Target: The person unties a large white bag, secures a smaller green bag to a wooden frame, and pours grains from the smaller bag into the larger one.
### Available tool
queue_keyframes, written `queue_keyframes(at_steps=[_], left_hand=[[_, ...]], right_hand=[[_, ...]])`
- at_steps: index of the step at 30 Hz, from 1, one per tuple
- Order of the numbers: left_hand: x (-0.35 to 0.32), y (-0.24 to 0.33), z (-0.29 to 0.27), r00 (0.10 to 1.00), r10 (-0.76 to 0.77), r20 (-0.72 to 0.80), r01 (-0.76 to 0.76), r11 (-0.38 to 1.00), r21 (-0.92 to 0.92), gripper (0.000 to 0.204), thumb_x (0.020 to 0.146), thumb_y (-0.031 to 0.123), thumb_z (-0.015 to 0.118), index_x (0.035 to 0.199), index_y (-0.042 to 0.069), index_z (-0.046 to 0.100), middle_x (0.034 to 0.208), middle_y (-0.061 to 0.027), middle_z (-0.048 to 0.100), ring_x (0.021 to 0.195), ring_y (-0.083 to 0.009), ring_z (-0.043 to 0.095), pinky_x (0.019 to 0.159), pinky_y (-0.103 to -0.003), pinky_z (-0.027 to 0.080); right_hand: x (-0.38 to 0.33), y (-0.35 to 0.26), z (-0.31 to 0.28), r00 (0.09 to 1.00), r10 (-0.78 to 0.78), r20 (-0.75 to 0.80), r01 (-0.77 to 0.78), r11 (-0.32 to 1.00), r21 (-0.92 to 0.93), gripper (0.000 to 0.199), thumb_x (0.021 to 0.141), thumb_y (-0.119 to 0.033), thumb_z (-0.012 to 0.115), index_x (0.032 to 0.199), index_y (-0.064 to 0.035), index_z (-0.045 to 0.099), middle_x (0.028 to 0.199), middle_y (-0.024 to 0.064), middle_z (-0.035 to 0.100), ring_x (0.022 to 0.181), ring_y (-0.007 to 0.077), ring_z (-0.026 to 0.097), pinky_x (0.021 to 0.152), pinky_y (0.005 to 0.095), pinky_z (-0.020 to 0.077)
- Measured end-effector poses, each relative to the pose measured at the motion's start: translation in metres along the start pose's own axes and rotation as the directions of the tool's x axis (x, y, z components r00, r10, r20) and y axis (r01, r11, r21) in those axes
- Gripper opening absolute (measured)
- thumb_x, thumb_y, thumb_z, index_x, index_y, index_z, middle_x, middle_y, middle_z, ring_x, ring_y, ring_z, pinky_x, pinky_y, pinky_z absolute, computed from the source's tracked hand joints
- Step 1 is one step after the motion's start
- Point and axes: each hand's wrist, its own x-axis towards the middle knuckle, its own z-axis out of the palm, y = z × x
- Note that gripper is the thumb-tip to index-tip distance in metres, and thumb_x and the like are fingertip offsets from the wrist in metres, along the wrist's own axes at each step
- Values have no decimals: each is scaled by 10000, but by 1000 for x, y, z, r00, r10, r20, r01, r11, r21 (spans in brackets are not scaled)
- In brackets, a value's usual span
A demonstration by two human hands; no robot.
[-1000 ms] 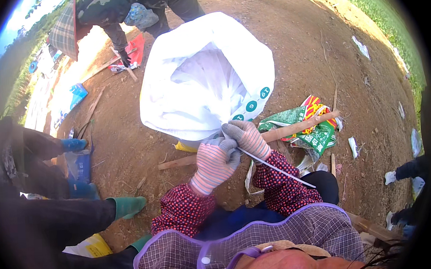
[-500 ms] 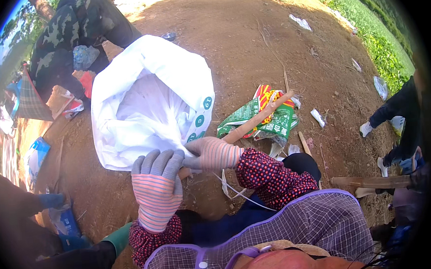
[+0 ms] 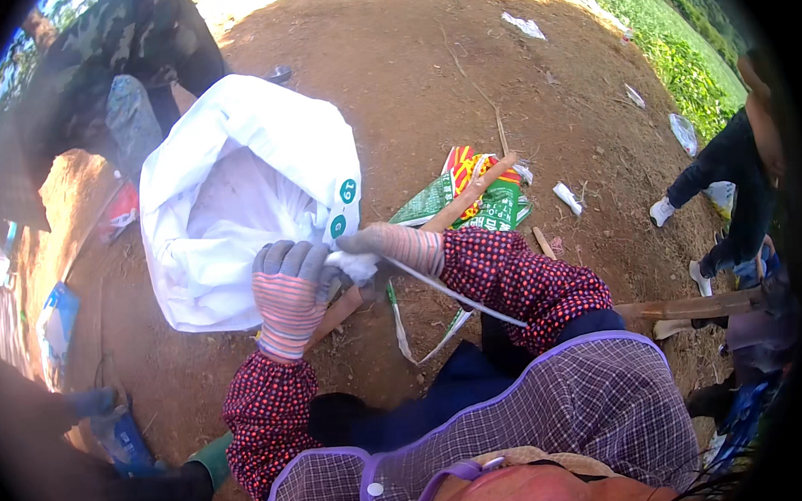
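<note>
While both gloved hands meet at the gathered neck of the large white woven plastic sack, I see it lying on bare reddish-brown dirt ground, its bulk spreading away up and to the left of the hands. The left hand, in a striped knit glove with grey fingertips, has its grip closed around the bunched sack mouth from the left. The right hand, in a matching glove, is closed on the same bunch from the right, touching the left hand's fingers. From the right hand's grip a thin white cord runs down and to the right across the red dotted sleeve; I cannot tell whether it is already wound around the neck. A second loose strip of pale cord lies on the dirt just below the hands.

Just beyond the right hand lies a flattened green, red and yellow printed plastic bag, with a long wooden stick resting across it and passing under the hands. Another person in dark clothes and white shoes stands well apart at the right edge. A person in camouflage clothing crouches behind the sack at upper left.
</note>
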Motion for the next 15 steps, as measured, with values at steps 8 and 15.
queue_keyframes(at_steps=[8, 15], left_hand=[[-14, -20, 25, 958, -280, -66, 262, 944, -199, 247, 817, 283, 688, 962, 86, 650, 869, -98, 622, 866, -327, 576, 825, -459, 405], [-11, -16, 22, 974, -222, 38, 225, 952, -207, 330, 770, 348, 729, 977, 99, 664, 863, -101, 629, 877, -316, 584, 821, -473, 406]], right_hand=[[-26, 15, 19, 924, -380, -49, 288, 773, -566, 284, 975, -290, 546, 1056, -34, 640, 796, 75, 617, 766, 187, 622, 669, 308, 503], [-16, -22, 38, 394, -685, 612, 171, -600, -782, 338, 667, -182, 710, 980, -139, 590, 976, 29, 586, 1050, 233, 610, 958, 513, 444]])
